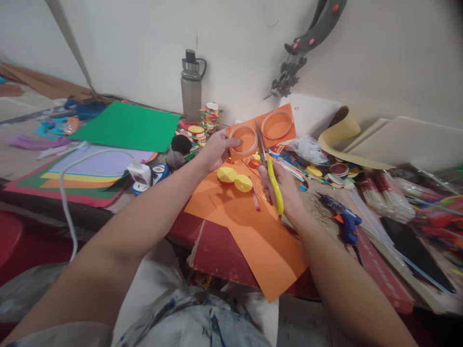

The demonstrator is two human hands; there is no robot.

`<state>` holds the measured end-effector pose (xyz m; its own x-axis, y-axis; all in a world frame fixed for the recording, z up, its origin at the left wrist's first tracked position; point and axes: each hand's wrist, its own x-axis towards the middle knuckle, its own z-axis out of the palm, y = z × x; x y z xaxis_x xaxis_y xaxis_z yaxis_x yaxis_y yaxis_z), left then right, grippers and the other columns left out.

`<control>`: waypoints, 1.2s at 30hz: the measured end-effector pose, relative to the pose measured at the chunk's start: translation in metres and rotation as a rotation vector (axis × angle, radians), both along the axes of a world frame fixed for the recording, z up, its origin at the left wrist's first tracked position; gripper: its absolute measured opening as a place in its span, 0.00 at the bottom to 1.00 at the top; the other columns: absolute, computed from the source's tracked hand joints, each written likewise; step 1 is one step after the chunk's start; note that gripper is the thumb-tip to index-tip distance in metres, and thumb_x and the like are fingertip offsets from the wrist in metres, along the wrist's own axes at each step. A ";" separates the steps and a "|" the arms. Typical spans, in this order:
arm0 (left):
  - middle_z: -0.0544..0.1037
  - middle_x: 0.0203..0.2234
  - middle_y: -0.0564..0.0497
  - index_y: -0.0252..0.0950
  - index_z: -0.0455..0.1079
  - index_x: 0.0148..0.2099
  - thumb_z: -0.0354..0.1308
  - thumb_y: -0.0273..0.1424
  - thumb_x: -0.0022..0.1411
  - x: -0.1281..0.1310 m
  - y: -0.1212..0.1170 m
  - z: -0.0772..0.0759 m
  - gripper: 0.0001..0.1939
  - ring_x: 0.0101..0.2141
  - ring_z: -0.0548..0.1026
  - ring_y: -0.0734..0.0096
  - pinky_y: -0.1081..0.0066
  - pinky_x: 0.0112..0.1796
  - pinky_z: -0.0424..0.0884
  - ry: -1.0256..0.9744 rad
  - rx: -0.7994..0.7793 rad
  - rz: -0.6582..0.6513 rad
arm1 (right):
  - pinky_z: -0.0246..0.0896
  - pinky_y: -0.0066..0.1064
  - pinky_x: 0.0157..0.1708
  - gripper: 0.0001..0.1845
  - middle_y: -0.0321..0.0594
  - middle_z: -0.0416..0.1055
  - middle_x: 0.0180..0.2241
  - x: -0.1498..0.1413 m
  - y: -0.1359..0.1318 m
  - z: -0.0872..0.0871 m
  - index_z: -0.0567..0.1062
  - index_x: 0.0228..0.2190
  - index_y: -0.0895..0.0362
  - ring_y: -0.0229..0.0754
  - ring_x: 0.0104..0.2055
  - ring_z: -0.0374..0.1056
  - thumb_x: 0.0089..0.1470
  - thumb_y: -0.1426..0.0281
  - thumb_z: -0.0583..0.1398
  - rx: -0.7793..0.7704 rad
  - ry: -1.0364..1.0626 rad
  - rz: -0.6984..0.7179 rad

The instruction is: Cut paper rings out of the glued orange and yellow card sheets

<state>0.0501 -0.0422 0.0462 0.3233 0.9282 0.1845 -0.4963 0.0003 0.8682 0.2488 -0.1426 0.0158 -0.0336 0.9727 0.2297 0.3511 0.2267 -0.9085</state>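
My left hand (218, 149) is closed on the left end of an orange paper piece (261, 126), its thumb on top. Two pale-rimmed round shapes lie on that piece; they look like clear plastic rings or lids. In my right hand (284, 185) are scissors with yellow handles (275, 190), gripped by the handles. Their dark blades (259, 140) point up, across the paper between the two rounds. Below my hands, two yellow discs (234, 179) with red undersides sit on orange sheets (271, 246). A thin red-tipped pen or marker (256, 200) lies there too.
Green paper (126, 126) and stacked coloured sheets (87, 168) lie left, beside a white plug with cable (139, 172). A grey bottle (191, 91) stands at the wall. A blue glue gun (347, 224) and a black flat object (415, 250) lie right.
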 end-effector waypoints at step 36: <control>0.87 0.32 0.53 0.34 0.80 0.39 0.81 0.20 0.50 0.003 -0.004 0.001 0.17 0.32 0.84 0.72 0.69 0.45 0.82 0.015 -0.054 0.024 | 0.55 0.29 0.13 0.41 0.29 0.62 0.20 -0.016 -0.015 0.016 0.65 0.34 0.48 0.36 0.16 0.58 0.56 0.23 0.64 -0.048 0.026 0.074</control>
